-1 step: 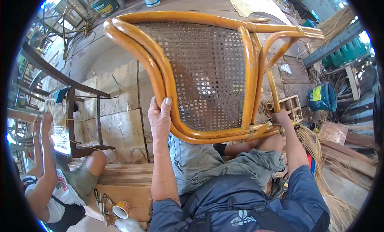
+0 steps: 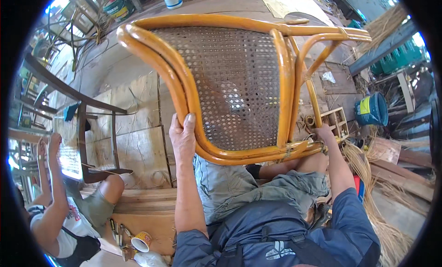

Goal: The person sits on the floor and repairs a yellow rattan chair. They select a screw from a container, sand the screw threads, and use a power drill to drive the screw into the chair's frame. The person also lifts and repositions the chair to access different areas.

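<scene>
A glossy orange-brown rattan chair [image 2: 284, 82] lies on its side in front of me above my lap. Woven cane mesh [image 2: 230, 59] fills its curved frame. My left hand [image 2: 183, 138] is closed round the doubled outer pole at the frame's near left, thumb on top. At the near right, my right hand [image 2: 326, 133] grips a slim pole of the chair [image 2: 314, 103] close to its lower end; those fingers are partly hidden. Light shows through the holes of the mesh.
To the left another person [image 2: 57, 193] works at a dark wooden chair [image 2: 83, 133] strung with pale strands. Tools [image 2: 117, 232] and a yellow cup [image 2: 141, 240] lie near my left side. A blue bucket [image 2: 378, 111], a divided wooden tray [image 2: 338, 122] and loose rattan strands [image 2: 368, 193] are at right.
The rattan chair has shifted very slightly left in view, with both my hands still holding it. The other person's arms have moved a little.
</scene>
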The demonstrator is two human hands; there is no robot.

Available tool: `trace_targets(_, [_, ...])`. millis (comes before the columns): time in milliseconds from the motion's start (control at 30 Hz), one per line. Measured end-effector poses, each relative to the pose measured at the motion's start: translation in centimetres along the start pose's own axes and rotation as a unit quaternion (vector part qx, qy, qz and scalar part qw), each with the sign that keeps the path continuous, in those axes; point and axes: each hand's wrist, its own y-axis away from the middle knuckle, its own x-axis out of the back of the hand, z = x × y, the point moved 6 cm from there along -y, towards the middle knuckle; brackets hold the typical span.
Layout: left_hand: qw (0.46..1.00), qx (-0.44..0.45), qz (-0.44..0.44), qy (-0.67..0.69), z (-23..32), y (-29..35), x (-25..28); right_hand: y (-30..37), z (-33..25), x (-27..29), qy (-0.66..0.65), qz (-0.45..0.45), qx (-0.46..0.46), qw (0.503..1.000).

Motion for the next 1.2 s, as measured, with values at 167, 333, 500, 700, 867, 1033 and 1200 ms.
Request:
trace_targets(167, [1.000,0.008,0.019,0.010,-1.0,-0.4,1.1,0.5,-3.3,-0.5,-0.057,0.028,0.048,0.997])
trace_targets(333, [0.997,-0.010,0.028,-0.072,1.5,-2.5,0.2,2.2,-5.7,0.2,-0.123,0.009,0.050,0.991])
trace_targets(500, [0.994,-0.013,0.052,-0.098,1.5,-2.4,-2.4,0.2,-1.1,-0.2,-0.129,0.060,0.036,0.989])
trace_targets(700, [0.984,-0.115,0.023,-0.136,5.9,-2.9,-3.3,2.9,-1.2,-0.3,-0.226,0.086,0.057,0.969])
trace_targets(867, [0.957,-0.173,-0.032,-0.230,19.1,-2.4,-11.5,4.9,-2.3,-3.6,-0.448,0.014,0.049,0.893])
trace_targets(1033, [0.768,-0.391,-0.097,-0.498,32.1,-1.3,-22.6,5.2,-8.5,-10.4,-0.626,-0.110,0.029,0.771])
trace_targets(1200, [0.815,-0.286,-0.156,-0.479,31.3,-3.0,-31.6,6.8,-9.7,-13.7,-0.638,-0.118,-0.008,0.761])
